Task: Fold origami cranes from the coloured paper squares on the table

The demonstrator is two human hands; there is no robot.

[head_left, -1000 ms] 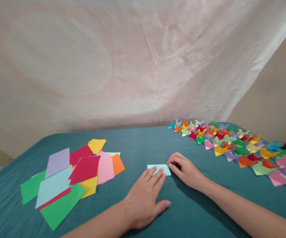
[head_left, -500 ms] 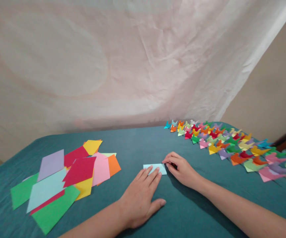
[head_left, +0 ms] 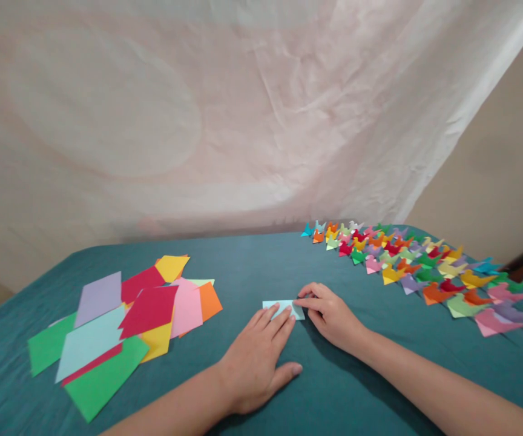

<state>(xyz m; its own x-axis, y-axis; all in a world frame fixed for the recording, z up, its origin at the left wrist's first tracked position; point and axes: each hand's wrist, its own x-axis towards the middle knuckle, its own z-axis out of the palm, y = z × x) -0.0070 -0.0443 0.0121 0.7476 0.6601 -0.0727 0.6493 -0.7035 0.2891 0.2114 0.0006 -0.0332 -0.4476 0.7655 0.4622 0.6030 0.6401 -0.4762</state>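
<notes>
A small light-blue folded paper point(head_left: 276, 306) lies on the teal table point(head_left: 252, 266) just ahead of me. My left hand point(head_left: 256, 360) rests flat on the cloth, fingers stretched out, with the fingertips pressing the paper's near edge. My right hand point(head_left: 332, 315) has its fingers curled together, pinching or pressing the paper's right end with the fingertips.
A loose pile of coloured paper squares point(head_left: 120, 321) lies at the left. Several rows of small folded paper figures point(head_left: 420, 269) in many colours run along the right side. A pale draped sheet point(head_left: 198, 121) hangs behind the table.
My right fingertips have slid a little left onto the paper's right end. The left hand stays flat on the paper. The view shifted slightly.
</notes>
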